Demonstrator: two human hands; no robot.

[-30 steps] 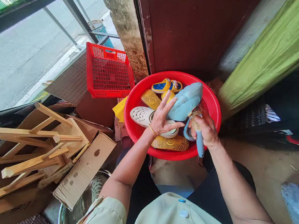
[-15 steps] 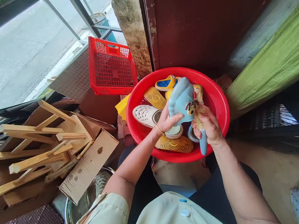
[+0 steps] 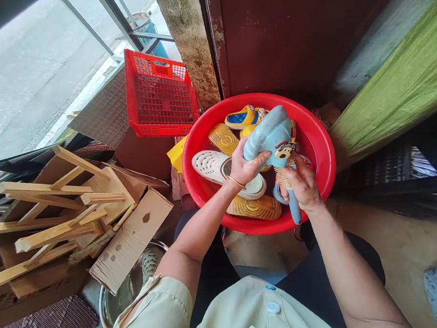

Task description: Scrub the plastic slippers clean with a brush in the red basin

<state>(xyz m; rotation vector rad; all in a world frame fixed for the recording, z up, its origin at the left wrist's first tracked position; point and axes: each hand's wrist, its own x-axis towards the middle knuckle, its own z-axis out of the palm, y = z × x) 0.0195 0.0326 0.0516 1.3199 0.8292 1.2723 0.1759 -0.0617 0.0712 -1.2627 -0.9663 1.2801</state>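
My left hand (image 3: 247,169) grips a light blue slipper (image 3: 268,136) with a cartoon figure on its strap, holding it up over a red plastic basin (image 3: 312,121). My right hand (image 3: 302,184) is shut on a blue-handled brush (image 3: 294,204), whose pale bristles (image 3: 282,178) press against the slipper near the cartoon figure. In the basin lie a white perforated clog (image 3: 211,166), golden-soled sandals (image 3: 254,208), and a yellow-and-blue slipper (image 3: 242,119). My hands hide part of the basin's contents.
A red plastic crate (image 3: 159,94) stands beyond the basin. To the left, wooden slats (image 3: 49,204) lie on flattened cardboard (image 3: 132,239), above a steel bowl (image 3: 131,295). A dark red door (image 3: 286,30) and a stained concrete pillar (image 3: 186,41) stand ahead. Green cloth (image 3: 398,75) hangs at right.
The blue slipper has tilted upright, with its cartoon figure turned more into view. My left hand has closed around it, and the brush stays against it.
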